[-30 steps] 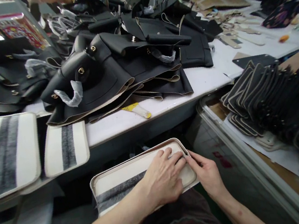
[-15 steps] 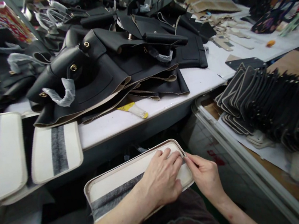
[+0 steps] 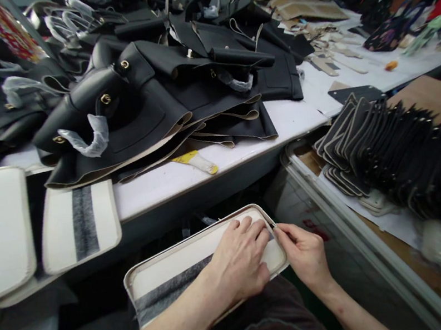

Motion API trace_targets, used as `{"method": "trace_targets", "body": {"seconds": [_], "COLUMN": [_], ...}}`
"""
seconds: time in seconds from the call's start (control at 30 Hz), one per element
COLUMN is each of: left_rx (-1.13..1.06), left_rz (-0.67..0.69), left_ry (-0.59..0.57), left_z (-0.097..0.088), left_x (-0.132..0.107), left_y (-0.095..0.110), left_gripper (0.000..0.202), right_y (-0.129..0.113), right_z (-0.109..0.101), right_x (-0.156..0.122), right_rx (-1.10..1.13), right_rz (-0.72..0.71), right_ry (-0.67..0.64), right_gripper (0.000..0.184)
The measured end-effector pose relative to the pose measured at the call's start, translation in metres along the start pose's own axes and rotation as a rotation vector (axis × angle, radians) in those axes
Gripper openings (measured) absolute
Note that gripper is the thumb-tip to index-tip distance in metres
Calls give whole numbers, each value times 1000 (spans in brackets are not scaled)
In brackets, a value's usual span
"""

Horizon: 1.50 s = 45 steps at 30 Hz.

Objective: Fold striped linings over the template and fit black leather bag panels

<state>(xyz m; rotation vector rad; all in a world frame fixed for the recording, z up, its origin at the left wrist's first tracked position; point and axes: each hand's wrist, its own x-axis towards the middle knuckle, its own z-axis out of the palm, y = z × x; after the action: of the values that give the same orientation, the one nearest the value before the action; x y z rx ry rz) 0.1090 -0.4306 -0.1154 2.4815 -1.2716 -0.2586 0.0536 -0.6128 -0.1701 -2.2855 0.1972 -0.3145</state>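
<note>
A cream rectangular bag panel [image 3: 169, 261] with rounded corners, a raised rim and a dark grey fuzzy stripe is tilted across my lap. My left hand [image 3: 240, 257] presses down on its right part, fingers slightly bent and laid over the surface, covering some of the stripe. At the panel's right end, my right hand [image 3: 305, 255] pinches the rim between thumb and forefinger. A small dark gap shows at the rim beside those fingertips. The panel's lower edge is partly hidden behind my left forearm.
Black leather bag pieces [image 3: 143, 110] with plastic-wrapped handles are heaped on the white table [image 3: 145, 194]. A yellow-and-white tool [image 3: 199, 163] lies at its edge. More striped panels [image 3: 56, 229] are at left. Dark flat pieces [image 3: 405, 156] stand in rows at right, behind a metal-edged counter [image 3: 355, 238].
My right hand has shifted very slightly right and down along the panel's rim, still pinching it. My left hand stays where it was. The view has turned slightly.
</note>
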Motion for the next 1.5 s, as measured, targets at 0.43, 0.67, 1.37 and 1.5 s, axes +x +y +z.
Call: {"method": "trace_targets", "body": {"seconds": [0.43,0.67,1.37,1.5], "left_rx": [8,-22,-60,-64], "left_rz": [0,-20,-4,-14], "left_ry": [-15,-4,-4,-28], "left_z": [-3,-2,4,-1], "left_x": [0,0,-4,1], "left_y": [2,0,-3,0], "left_gripper": [39,42,58,59], "right_y": [-4,-10,-17,-3], "right_z": [3,1,-7,-10], "right_x": [-1,-3,-7,10], "right_rx": [-75,-41,-15,237], "right_rz": [-116,-157,-133,116], "right_ry": [115,-3,-171,-168], "right_gripper": [18,23,28,25]}}
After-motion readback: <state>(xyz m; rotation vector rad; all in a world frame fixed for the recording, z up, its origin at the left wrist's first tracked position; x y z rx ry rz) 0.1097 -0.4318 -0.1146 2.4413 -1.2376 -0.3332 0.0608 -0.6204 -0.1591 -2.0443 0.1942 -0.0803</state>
